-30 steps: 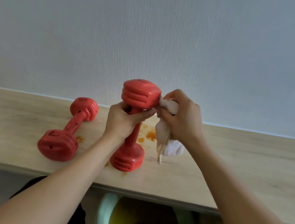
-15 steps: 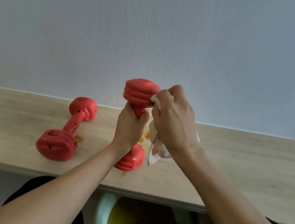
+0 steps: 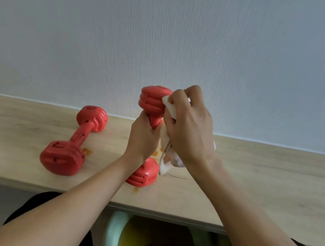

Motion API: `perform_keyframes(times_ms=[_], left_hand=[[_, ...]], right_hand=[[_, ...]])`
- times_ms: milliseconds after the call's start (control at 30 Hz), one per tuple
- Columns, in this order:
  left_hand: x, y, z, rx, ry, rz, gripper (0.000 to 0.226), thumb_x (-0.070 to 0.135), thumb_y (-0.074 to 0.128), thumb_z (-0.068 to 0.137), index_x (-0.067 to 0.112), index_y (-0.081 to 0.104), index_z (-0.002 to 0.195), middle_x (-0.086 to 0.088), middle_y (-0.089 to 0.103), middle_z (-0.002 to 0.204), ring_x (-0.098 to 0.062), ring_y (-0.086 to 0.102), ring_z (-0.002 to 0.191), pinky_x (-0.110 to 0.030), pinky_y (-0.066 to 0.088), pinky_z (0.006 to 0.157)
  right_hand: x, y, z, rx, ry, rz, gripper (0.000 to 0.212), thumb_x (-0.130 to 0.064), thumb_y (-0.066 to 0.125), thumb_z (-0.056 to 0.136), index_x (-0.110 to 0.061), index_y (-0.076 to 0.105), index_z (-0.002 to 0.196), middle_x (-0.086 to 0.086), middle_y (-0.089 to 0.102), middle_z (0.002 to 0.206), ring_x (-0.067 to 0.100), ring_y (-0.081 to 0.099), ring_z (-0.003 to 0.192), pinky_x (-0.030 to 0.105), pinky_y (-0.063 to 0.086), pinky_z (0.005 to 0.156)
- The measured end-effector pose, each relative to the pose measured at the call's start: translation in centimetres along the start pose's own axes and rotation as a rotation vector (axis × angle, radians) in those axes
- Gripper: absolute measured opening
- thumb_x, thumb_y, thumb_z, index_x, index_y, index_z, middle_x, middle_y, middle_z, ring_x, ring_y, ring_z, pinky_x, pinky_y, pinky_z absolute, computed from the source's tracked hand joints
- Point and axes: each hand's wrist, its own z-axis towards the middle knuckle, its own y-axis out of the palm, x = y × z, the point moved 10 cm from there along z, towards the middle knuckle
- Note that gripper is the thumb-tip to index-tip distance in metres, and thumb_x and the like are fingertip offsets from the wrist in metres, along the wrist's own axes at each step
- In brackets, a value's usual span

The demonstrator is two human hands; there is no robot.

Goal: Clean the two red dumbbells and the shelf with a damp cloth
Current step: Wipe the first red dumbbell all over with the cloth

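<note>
Right now the right hand (image 3: 189,127) is closing around a bunched white cloth (image 3: 167,145) and pressing it against the side of the upper head of an upright dumbbell (image 3: 153,102), with the loose end of the cloth hanging down below the palm. Just beside it, the left hand (image 3: 143,139) is wrapping tightly round the handle of that same dumbbell, steadying it while its lower head is resting on the shelf (image 3: 265,184) beneath both hands.

Orange marks are showing on the hanging part of the cloth, so it seems to be picking up dirt. Between and just below the hands, orange stains (image 3: 157,153) are sitting on the wood, and a small spot is lying at the near foot of the upright dumbbell.

Further out, to the left of the left hand, the second dumbbell (image 3: 73,142) is lying on its side, untouched, with another orange smear (image 3: 87,151) just beside its nearer head. Below the shelf edge, under the forearms, a pale green basin (image 3: 113,237) is standing on the floor.

Judging by this, the job is at an early stage: one dumbbell is being wiped at its top end, while the other dumbbell and the stained shelf are waiting their turn.
</note>
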Motion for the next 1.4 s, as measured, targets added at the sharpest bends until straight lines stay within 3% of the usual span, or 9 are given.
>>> perform_keyframes(times_ms=[167,400,467,600,967,1100,1233,1333,1400], left_hand=[[-0.1,0.3,0.0,-0.01,-0.01,-0.014,0.015,0.01,0.059,0.086,0.015,0.047,0.08,0.003,0.052,0.064,-0.011,0.046,0.055,-0.015,0.034,0.049],[0.6,0.0,-0.3,-0.009,-0.02,-0.04,0.011,0.013,0.058,0.087,0.015,0.048,0.083,0.003,0.056,0.066,-0.006,0.048,0.055,-0.01,0.037,0.048],[0.5,-0.2,-0.4,0.001,-0.015,-0.06,0.018,0.011,0.06,0.086,0.02,0.046,0.077,0.004,0.052,0.063,-0.003,0.045,0.051,-0.011,0.035,0.046],[0.0,0.0,-0.2,-0.042,-0.02,-0.062,0.026,0.007,0.059,0.085,0.019,0.042,0.07,0.005,0.047,0.054,-0.001,0.042,0.042,-0.012,0.03,0.044],[0.4,1.0,-0.1,-0.236,-0.05,-0.163,0.02,0.003,0.059,0.087,0.01,0.055,0.069,-0.002,0.055,0.057,-0.004,0.055,0.046,-0.016,0.044,0.05],[-0.3,0.4,0.1,-0.203,-0.101,-0.275,0.01,0.013,0.068,0.084,0.013,0.059,0.079,-0.003,0.062,0.067,-0.005,0.06,0.055,-0.019,0.049,0.056],[-1.4,0.0,-0.1,-0.121,-0.164,-0.276,0.008,0.019,0.067,0.086,0.016,0.06,0.082,-0.003,0.064,0.069,-0.006,0.062,0.057,-0.024,0.052,0.06],[-1.1,-0.4,0.0,-0.102,-0.126,-0.218,0.01,0.017,0.06,0.09,0.013,0.057,0.082,-0.003,0.057,0.062,-0.008,0.054,0.048,-0.02,0.046,0.052],[-0.7,-0.5,0.0,-0.096,-0.081,-0.198,0.012,0.014,0.058,0.091,0.009,0.054,0.081,-0.004,0.054,0.059,-0.009,0.05,0.045,-0.019,0.043,0.048]], right_hand=[[4.5,0.5,0.3,-0.081,0.202,0.144,0.012,-0.013,0.057,0.089,-0.002,0.06,0.088,0.006,0.046,0.092,0.025,0.053,0.07,0.027,0.036,0.06],[1.2,0.0,-0.2,-0.01,0.003,0.038,0.007,-0.005,0.061,0.083,0.0,0.059,0.078,0.017,0.056,0.092,0.023,0.048,0.058,0.027,0.034,0.05],[3.3,0.2,0.1,-0.041,0.137,0.135,0.009,-0.011,0.059,0.087,-0.002,0.061,0.084,0.012,0.055,0.096,0.022,0.052,0.066,0.03,0.041,0.058],[6.8,1.2,-0.1,-0.08,0.347,0.312,0.006,-0.014,0.06,0.086,-0.01,0.064,0.087,0.003,0.059,0.091,0.013,0.054,0.077,0.012,0.038,0.066],[10.2,3.2,-1.4,-0.146,0.566,0.574,0.01,-0.009,0.061,0.085,-0.012,0.071,0.084,-0.003,0.068,0.076,0.013,0.066,0.076,0.028,0.054,0.07],[9.9,3.1,-1.7,-0.151,0.528,0.563,0.008,-0.012,0.064,0.085,-0.016,0.071,0.085,-0.001,0.069,0.086,0.013,0.065,0.084,0.027,0.052,0.076],[8.1,2.8,-1.4,-0.131,0.389,0.417,0.008,-0.015,0.064,0.087,-0.013,0.072,0.087,-0.005,0.059,0.097,-0.001,0.056,0.079,0.008,0.042,0.071],[5.1,1.4,-0.8,-0.033,0.2,0.243,0.013,-0.017,0.06,0.089,-0.01,0.07,0.083,0.003,0.059,0.102,0.016,0.061,0.074,0.033,0.05,0.063],[2.6,0.8,-0.6,0.022,0.034,0.053,0.009,-0.011,0.06,0.086,-0.007,0.067,0.082,0.012,0.061,0.101,0.029,0.059,0.07,0.034,0.046,0.052]])
